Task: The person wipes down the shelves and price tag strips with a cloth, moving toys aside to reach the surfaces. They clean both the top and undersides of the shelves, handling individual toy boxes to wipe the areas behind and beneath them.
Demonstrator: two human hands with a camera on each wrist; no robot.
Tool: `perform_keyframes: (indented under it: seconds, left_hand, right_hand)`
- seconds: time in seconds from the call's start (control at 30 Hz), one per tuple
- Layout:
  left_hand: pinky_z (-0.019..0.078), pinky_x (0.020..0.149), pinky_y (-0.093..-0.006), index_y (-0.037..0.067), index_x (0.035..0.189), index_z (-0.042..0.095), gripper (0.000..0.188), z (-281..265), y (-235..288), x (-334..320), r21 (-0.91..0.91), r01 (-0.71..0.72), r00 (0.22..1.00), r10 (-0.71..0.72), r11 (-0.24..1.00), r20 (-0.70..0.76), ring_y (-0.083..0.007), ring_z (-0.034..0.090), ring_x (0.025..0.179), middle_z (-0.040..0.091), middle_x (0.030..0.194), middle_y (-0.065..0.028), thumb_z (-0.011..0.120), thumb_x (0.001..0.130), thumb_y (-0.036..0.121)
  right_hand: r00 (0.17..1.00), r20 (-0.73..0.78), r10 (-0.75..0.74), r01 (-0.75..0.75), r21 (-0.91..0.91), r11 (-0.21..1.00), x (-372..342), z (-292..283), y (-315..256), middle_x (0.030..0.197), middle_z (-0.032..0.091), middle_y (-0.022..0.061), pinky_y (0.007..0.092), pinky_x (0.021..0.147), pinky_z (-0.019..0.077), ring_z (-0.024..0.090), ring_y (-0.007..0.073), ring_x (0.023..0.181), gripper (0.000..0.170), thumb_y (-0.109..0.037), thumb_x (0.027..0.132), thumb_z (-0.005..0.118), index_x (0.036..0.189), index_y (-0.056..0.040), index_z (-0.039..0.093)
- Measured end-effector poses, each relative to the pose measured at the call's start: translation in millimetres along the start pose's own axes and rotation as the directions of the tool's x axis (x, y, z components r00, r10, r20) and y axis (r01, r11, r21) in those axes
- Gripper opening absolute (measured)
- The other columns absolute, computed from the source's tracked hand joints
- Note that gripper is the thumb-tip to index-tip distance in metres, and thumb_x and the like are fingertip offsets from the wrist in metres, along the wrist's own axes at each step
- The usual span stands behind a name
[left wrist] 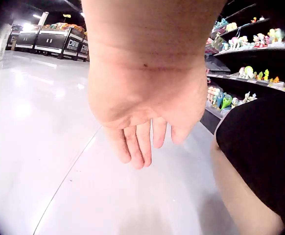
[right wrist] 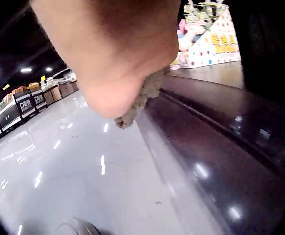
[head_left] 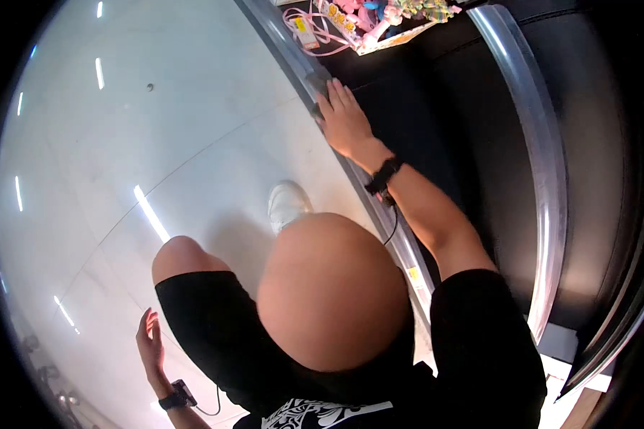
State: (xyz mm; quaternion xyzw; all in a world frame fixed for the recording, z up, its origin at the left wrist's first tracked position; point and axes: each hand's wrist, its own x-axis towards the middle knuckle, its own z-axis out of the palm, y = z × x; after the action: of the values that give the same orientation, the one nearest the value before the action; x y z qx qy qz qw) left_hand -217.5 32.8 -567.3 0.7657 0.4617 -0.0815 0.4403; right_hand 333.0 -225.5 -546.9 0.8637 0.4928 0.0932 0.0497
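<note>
My right hand [head_left: 347,125] lies with its fingers stretched out over a grey cloth [head_left: 318,80], pressing it on the front edge of the low shelf [head_left: 354,171]. Under the palm in the right wrist view, the fuzzy cloth [right wrist: 150,90] bunches along that edge; the fingers are hidden there. Off to the side of the knee hangs my left hand [head_left: 150,343], holding nothing. Its fingers [left wrist: 137,147] are loosely straight above the floor in the left wrist view.
A box of colourful toys [head_left: 397,43] stands on the dark shelf beyond the right hand, pink straps hanging beside it. Higher shelves [left wrist: 255,49] carry several figurines. Glossy pale floor [head_left: 193,93] stretches left, with black display bins [left wrist: 52,41] far off.
</note>
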Motion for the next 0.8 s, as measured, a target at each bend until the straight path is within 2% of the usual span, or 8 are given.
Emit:
perform_keyframes:
  seconds: [0.1,0.17,0.23,0.3,0.37,0.47,0.6,0.8]
  left_hand:
    - [0.0447,0.090,-0.0356,0.001,0.124,0.050,0.034,-0.6,-26.3,-2.0,-0.083,-0.014,0.997,0.008,0.996,-0.077,-0.0261,0.058,0.103,0.061,0.108,-0.0181,0.046,0.094,0.017]
    - [0.0445,0.090,-0.0351,0.001,0.124,0.050,0.035,3.9,-37.2,-9.3,-0.132,-0.034,0.992,0.017,0.991,-0.123,-0.0263,0.058,0.102,0.062,0.108,-0.0184,0.046,0.093,0.018]
    - [0.0455,0.088,-0.0350,0.000,0.122,0.051,0.034,2.2,-36.0,-4.6,-0.130,-0.026,0.991,0.009,0.991,-0.132,-0.0261,0.060,0.100,0.062,0.107,-0.0181,0.047,0.093,0.019]
    - [0.0460,0.087,-0.0350,0.000,0.120,0.052,0.033,-3.0,-20.1,-2.8,-0.140,-0.021,0.989,0.000,0.990,-0.147,-0.0255,0.060,0.098,0.062,0.106,-0.0178,0.049,0.092,0.017]
    - [0.0474,0.085,-0.0350,0.000,0.116,0.055,0.029,-25.4,-8.3,-1.0,0.123,-0.127,0.992,0.126,0.984,0.020,-0.0234,0.061,0.094,0.064,0.103,-0.0162,0.053,0.089,0.011]
    - [0.0488,0.081,-0.0341,0.001,0.112,0.057,0.027,-71.5,-24.1,-4.6,0.279,-0.210,0.978,0.202,0.937,0.059,-0.0216,0.062,0.090,0.065,0.098,-0.0141,0.055,0.085,0.005]
    - [0.0488,0.077,-0.0321,0.002,0.110,0.058,0.024,-149.8,-69.4,-1.5,0.285,-0.097,0.954,0.171,0.954,-0.247,-0.0197,0.061,0.084,0.065,0.093,-0.0112,0.054,0.087,0.005]
    - [0.0479,0.078,-0.0325,0.001,0.112,0.057,0.024,-224.4,-22.9,-6.8,0.341,-0.097,0.953,0.186,0.935,-0.240,-0.0204,0.061,0.088,0.064,0.098,-0.0127,0.053,0.089,0.009]
  right_hand:
    - [0.997,0.011,0.074,-0.075,0.101,0.992,-50.7,-15.3,4.3,0.135,0.037,0.0255,0.0449,0.109,0.0202,0.028,0.0392,0.130,0.048,-0.021,0.086,0.055,0.127,0.0021,0.043]
    - [0.945,0.095,0.314,-0.328,0.339,0.882,-100.8,-32.9,10.7,0.138,0.033,0.0246,0.0446,0.111,0.0174,0.026,0.0378,0.131,0.047,-0.026,0.091,0.048,0.128,0.0015,0.041]
    - [0.791,0.245,0.560,-0.606,0.197,0.771,-135.4,-13.3,25.6,0.141,0.029,0.0224,0.0439,0.112,0.0133,0.023,0.0350,0.134,0.048,-0.030,0.094,0.040,0.132,0.0000,0.037]
    - [0.785,0.236,0.572,-0.618,0.241,0.749,-137.6,-6.6,27.7,0.142,0.027,0.0218,0.0435,0.112,0.0115,0.021,0.0337,0.135,0.049,-0.031,0.095,0.037,0.134,-0.0007,0.035]
    - [0.769,0.239,0.593,-0.639,0.291,0.712,-129.2,-8.1,34.5,0.143,0.026,0.0211,0.0431,0.113,0.0097,0.019,0.0324,0.136,0.050,-0.032,0.096,0.034,0.135,-0.0015,0.033]
    - [0.795,0.289,0.534,-0.579,0.096,0.810,-118.1,-19.9,49.3,0.145,0.024,0.0203,0.0413,0.113,0.0078,0.016,0.0312,0.137,0.049,-0.030,0.097,0.033,0.136,-0.0009,0.032]
    - [0.848,0.188,0.496,-0.503,-0.012,0.864,-81.0,-11.9,74.0,0.145,0.023,0.0211,0.0387,0.113,0.0104,0.017,0.0314,0.137,0.050,-0.026,0.096,0.034,0.134,0.0070,0.031]
    - [0.714,0.235,0.659,-0.682,0.020,0.731,-82.5,-13.0,87.1,0.141,0.028,0.0238,0.0401,0.111,0.0156,0.022,0.0336,0.134,0.051,-0.028,0.095,0.034,0.133,0.0060,0.033]
